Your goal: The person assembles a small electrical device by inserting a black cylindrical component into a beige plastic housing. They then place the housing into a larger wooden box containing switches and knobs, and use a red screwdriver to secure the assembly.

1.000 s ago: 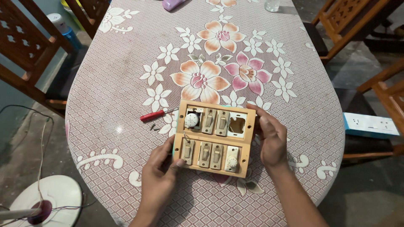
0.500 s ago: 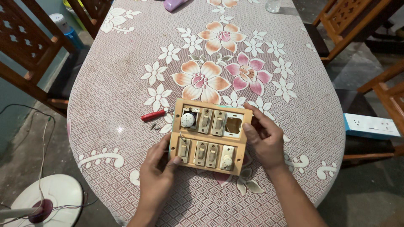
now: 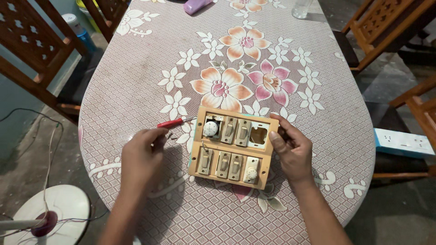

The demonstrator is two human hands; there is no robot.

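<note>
A wooden switchboard (image 3: 234,147) lies flat on the table, with two rows of cream switches, two round dials and one empty square hole at its upper right. My right hand (image 3: 293,149) grips its right edge, thumb on the top face. My left hand (image 3: 145,156) is off the board, to its left, with fingers loosely curled and the fingertips just below a red-handled screwdriver (image 3: 171,123). The screwdriver lies on the cloth with its tip pointing at the board's upper left corner. A small dark bit (image 3: 170,134) lies beside my left fingertips.
The oval table (image 3: 136,90) has a pink floral cloth. Wooden chairs (image 3: 27,54) stand left and right. A pedestal fan base (image 3: 50,213) with cables is on the floor at left, a white-and-blue power strip (image 3: 402,143) on the right chair, and a purple object (image 3: 195,5) and a glass (image 3: 302,8) at the far end.
My left hand has let go of the board's left edge and moved left toward the screwdriver. The right hand stays on the board's right edge.
</note>
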